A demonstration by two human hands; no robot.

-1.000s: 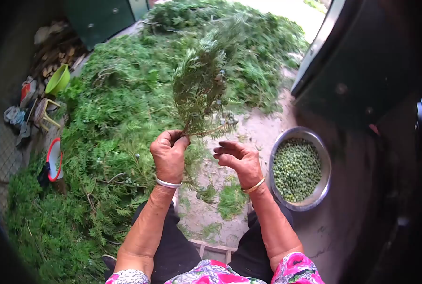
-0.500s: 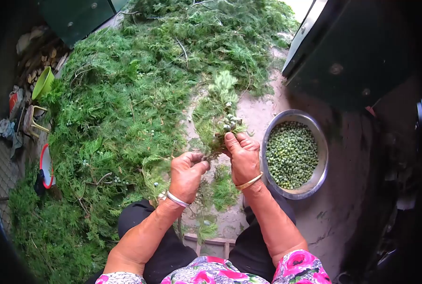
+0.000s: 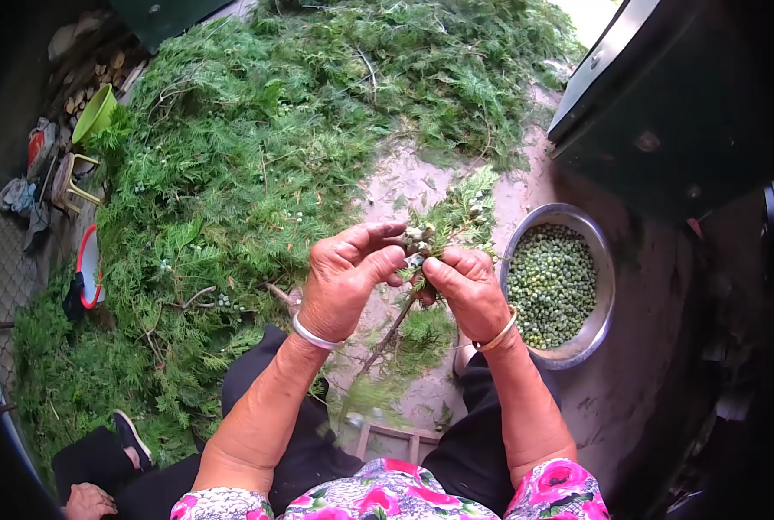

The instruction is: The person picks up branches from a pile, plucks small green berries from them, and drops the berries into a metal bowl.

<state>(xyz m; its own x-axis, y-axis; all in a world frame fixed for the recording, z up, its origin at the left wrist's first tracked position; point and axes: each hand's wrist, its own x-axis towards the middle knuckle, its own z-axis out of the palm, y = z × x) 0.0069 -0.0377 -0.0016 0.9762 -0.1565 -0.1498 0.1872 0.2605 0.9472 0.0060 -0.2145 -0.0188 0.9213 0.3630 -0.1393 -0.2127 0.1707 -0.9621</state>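
A leafy conifer sprig, which looks like cypress or arborvitae, is between my hands, with a dark stem slanting down toward my knees. My right hand is closed around it, thumb and fingers pinching the stem. At its near end is a cluster of small pale blue-green cones. My left hand has its thumb and curled fingers at that cluster, touching the cones. A metal bowl of picked green cones stands to the right of my right hand.
Cut conifer branches are heaped at left and back. A green basin, a small stool and a red-rimmed white object lie far left. Another person's hand and shoe appear lower left. A dark cabinet stands right.
My left hand has moved up from the lower stem to the cone cluster. The sprig now leans to the right. Another person's hand and foot have come into view lower left.
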